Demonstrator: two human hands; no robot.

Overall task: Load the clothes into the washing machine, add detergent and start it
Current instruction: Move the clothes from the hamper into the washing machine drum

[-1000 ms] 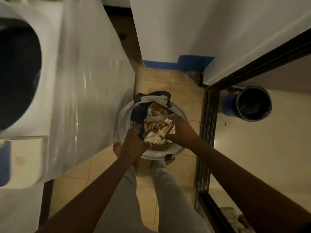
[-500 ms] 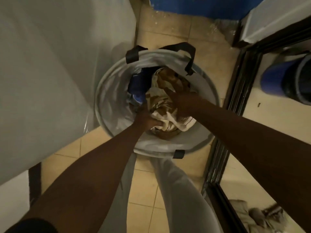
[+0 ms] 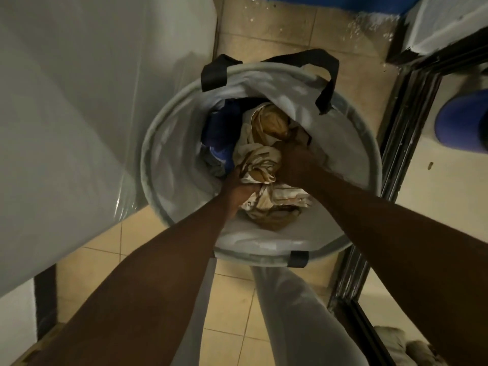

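Both hands are down inside the hamper [image 3: 169, 165], a round grey one with black handles standing on the tiled floor [image 3: 266, 30] at the centre of the frame. The clothes [image 3: 264, 165] lie bunched in its middle: a cream-and-tan bundle, with a blue garment [image 3: 220, 133] just to its upper left. The left hand [image 3: 239, 187] comes in from the lower left and is clenched on the near edge of the tan bundle, cloth gathered between fingers and palm. The right hand [image 3: 295, 165] reaches from the lower right and presses on the bundle's right side, fingers buried in the folds (closed on the cloth, as far as can be seen). The bundle sits between the two hands, touching both. The washer [image 3: 79, 101], wrapped in plastic film, fills the upper left, just beside the hamper.

Against half a second ago, the camera has come closer and the hamper looms larger; the hands sit deeper in the cloth, and more of it is gathered up between them.
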